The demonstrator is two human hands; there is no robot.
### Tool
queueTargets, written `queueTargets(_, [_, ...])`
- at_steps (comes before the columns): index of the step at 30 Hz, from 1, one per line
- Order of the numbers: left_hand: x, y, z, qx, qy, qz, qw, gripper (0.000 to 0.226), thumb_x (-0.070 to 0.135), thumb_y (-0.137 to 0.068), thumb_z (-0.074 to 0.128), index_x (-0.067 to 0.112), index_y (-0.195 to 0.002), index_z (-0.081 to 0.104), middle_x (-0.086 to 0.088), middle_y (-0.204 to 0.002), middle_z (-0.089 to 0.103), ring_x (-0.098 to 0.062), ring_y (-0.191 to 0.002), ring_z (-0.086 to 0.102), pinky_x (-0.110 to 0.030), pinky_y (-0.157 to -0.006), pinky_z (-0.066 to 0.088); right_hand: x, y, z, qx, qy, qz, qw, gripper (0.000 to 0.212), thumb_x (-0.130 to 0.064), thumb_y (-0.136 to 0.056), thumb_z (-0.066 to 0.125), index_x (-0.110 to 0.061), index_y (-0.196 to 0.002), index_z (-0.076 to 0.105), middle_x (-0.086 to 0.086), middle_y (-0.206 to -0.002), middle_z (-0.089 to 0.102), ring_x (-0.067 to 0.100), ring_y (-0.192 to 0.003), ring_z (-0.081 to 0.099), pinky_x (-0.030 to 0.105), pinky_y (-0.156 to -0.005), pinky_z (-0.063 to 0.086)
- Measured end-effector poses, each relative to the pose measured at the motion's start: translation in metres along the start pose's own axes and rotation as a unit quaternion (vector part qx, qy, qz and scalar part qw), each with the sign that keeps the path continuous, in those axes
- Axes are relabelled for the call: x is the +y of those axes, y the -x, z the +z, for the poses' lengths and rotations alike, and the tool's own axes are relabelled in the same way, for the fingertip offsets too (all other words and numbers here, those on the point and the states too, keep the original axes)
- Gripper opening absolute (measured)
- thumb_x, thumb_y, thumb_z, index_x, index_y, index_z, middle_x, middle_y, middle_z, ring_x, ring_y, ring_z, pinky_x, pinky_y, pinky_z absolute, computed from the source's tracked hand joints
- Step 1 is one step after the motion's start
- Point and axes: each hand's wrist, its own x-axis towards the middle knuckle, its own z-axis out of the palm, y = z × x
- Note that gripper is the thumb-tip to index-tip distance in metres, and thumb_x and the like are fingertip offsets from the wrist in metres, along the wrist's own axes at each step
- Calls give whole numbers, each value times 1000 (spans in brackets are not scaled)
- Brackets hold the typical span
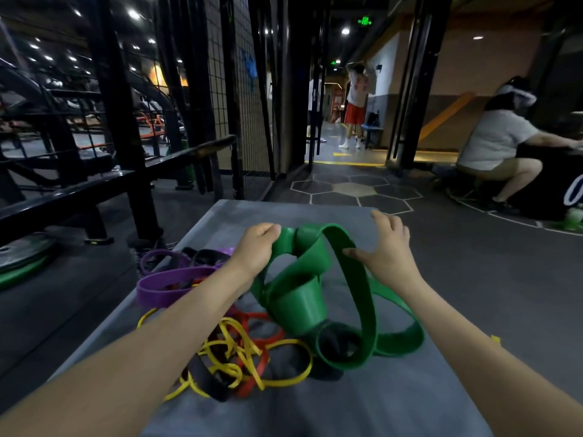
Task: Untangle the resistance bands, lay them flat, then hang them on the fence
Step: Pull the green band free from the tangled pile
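Left hand (257, 247) gripping wide, knotted green band (303, 279); right hand (386, 247) spread open against it, over grey bench (394, 405).

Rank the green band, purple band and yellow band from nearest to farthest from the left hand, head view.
1. green band: gripped in the left hand.
2. purple band: lower left, by the forearm.
3. yellow band: well below, nearest the camera.

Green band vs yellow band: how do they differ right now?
The green band is wide; the yellow band is thin. Green is lifted, gripped by the left hand with the right hand touching it; yellow lies untouched on the mat. Both are tangled.
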Motion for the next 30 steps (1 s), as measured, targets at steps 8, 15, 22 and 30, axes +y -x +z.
queueTargets(8, [12,5,20,21,-91,22,995,38,24,-100,37,15,-64,32,0,-59,28,-15,-58,30,-31,-59,24,-14,30,4,-25,-65,-78,994,40,-34,-88,60,-15,-122,50,-5,-112,43,8,-102,46,17,-83,34])
queueTargets(15, [9,4,26,80,-68,-69,992,41,24,-101,36,14,-62,28,-3,-60,24,-17,-56,27,-30,-56,20,-20,42,8,21,-48,-53,997,34,-42,-84,62,-11,-87,50,0,-86,51,17,-77,51,28,-62,40])
queueTargets(22, [5,-1,21,51,-9,-71,996,33,27,-100,38,26,-67,36,9,-70,32,-6,-62,30,-25,-57,22,-22,33,25,-58,35,17,998,17,-20,-87,57,-5,-89,50,16,-91,62,36,-85,59,39,-66,48])
queueTargets(30, [-5,-6,1,27,-236,-3,971,32,31,-101,33,13,-78,46,0,-65,41,-22,-71,46,-32,-63,31,-2,13,-1,-122,-112,43,985,16,-13,-91,57,-4,-100,68,13,-96,70,30,-91,65,38,-85,53])
